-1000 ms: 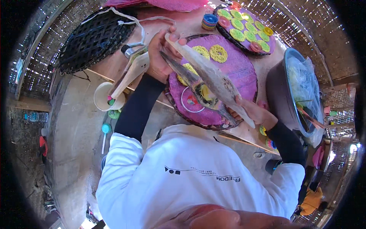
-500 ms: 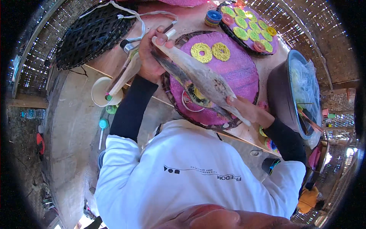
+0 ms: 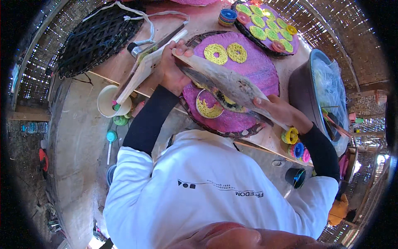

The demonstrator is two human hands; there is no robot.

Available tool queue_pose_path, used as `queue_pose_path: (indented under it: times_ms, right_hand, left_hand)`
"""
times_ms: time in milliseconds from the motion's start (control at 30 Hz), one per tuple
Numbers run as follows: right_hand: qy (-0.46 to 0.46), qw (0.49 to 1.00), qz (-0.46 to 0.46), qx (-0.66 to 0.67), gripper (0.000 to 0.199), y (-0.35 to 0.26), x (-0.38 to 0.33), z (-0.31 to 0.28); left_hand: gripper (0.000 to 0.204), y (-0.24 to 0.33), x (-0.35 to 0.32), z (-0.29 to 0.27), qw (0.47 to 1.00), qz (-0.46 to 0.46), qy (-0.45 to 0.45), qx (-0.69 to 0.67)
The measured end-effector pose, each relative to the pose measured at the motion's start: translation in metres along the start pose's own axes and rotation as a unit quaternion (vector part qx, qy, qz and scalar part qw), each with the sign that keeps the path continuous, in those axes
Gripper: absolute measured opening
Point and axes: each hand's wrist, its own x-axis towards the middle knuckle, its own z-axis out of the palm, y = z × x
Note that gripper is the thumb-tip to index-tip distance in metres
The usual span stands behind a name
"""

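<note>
A long two-part wooden press (image 3: 232, 81) lies slantwise between my hands, above a round tray covered with purple cloth (image 3: 261, 62). My left hand (image 3: 174, 66) is closed around its upper middle, where pale and dark wooden arms extend to the left. My right hand (image 3: 284, 112) wraps the lower right end. Yellow dough shows in the gap between the two wooden halves. Just below the press, a ring mould (image 3: 209, 108) on the cloth holds yellow strands, its upper part partly hidden. Two lacy yellow dough rounds (image 3: 215, 54) lie near the tray's far side.
At the far right, another tray (image 3: 265, 27) carries several yellow-green rounds and ring moulds. A dark woven tray (image 3: 99, 37) is at the far left. Coloured ring stacks (image 3: 227, 18) stand behind. A large grey tub (image 3: 304, 81) with plastic is right. A white bucket (image 3: 103, 101) is left.
Yellow strands have appeared in the ring mould below the press. The press has tilted and shifted slightly, and my right hand has moved a little to the right. Both hands keep their grip.
</note>
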Motion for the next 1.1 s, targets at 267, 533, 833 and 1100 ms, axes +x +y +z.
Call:
queue_pose_path:
  times_ms: [267,533,833,1100]
  right_hand:
    - [0.092,0.99,-0.068,-0.078,0.059,-0.017,0.02,0.02]
    - [0.064,0.995,-0.031,-0.067,0.073,-0.018,0.016,0.028]
    - [0.129,0.985,-0.107,0.032,0.056,-0.002,-0.013,0.009]
    - [-0.01,0.894,-0.196,0.404,0.038,-0.003,-0.017,0.033]
  left_hand:
    - [0.013,0.032,0.006,0.009,0.997,0.01,-0.056,0.044]
    - [0.017,0.033,-0.021,0.017,0.976,0.108,0.122,0.141]
    - [0.085,0.014,-0.004,0.044,0.993,-0.094,-0.027,0.058]
    - [0.075,-0.022,-0.029,0.053,0.661,-0.084,-0.216,0.714]
